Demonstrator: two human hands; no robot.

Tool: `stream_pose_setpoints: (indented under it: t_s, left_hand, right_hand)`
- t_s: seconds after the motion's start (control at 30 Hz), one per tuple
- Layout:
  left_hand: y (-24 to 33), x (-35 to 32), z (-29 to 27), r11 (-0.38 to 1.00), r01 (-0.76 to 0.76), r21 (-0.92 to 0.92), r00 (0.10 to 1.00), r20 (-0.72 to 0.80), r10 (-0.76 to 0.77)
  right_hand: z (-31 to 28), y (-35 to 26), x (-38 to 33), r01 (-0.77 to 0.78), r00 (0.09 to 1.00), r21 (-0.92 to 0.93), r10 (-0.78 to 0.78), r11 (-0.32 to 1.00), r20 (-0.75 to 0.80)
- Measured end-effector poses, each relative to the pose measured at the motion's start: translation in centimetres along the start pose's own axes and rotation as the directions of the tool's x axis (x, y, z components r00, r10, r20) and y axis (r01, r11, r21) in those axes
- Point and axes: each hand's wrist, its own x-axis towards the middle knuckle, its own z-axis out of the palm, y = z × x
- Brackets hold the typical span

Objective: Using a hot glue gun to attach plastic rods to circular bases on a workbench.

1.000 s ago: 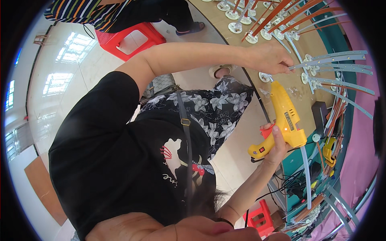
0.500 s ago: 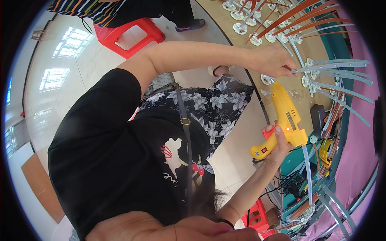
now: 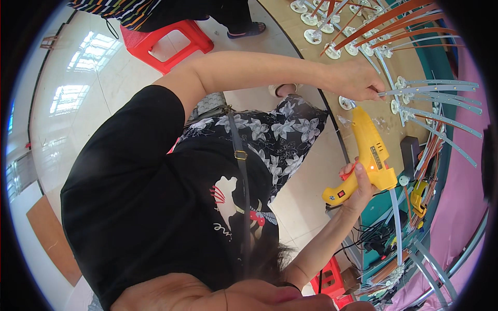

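Observation:
My left hand (image 3: 360, 80) is closed, its fingertips pinching the near end of a thin grey strip (image 3: 430, 89) dotted with small light squares. My right hand (image 3: 358, 189) grips a yellow hot glue gun (image 3: 369, 140) by its handle, fingers at the red trigger. A translucent glue stick (image 3: 397, 223) sticks out of the gun's back end. The nozzle points at a white round disc (image 3: 346, 102) at the table's edge, just below my left hand; whether they touch I cannot tell. Clear scraps (image 3: 343, 122) lie beside the nozzle.
Several white discs (image 3: 313, 36) with brown strips (image 3: 394, 28) fill the far part of the brown table (image 3: 337, 67). A dark block (image 3: 410, 153), a yellow tape measure (image 3: 419, 197) and black cables (image 3: 371, 238) lie to the right. A red stool (image 3: 171, 44) and another person's leg (image 3: 228, 15) are across.

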Motion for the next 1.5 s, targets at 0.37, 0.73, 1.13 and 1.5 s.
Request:
stream_pose_setpoints:
  t_s: [0.37,0.73,1.13,1.5]
  left_hand:
    - [0.0,0.0,-0.1,1.0,0.01,-0.019,1.0,0.022,-0.009]
    - [-0.3,0.0,-0.2,0.999,0.037,-0.04,0.999,0.031,-0.036]
    - [-0.2,-0.3,-0.3,0.997,0.056,-0.048,0.998,0.034,-0.054]
    - [-0.5,-0.1,0.1,0.996,0.071,-0.053,0.997,0.028,-0.069]
  right_hand:
    - [-0.5,0.6,0.0,-0.035,0.999,0.109,0.034,0.993,0.012]
    - [-0.4,0.4,0.2,-0.057,0.998,0.131,0.058,0.99,0.001]
    - [-0.2,0.4,0.1,-0.007,1.0,0.04,0.006,0.999,0.015]
    - [-0.3,0.6,0.2,0.017,0.999,0.023,-0.016,1.0,-0.03]
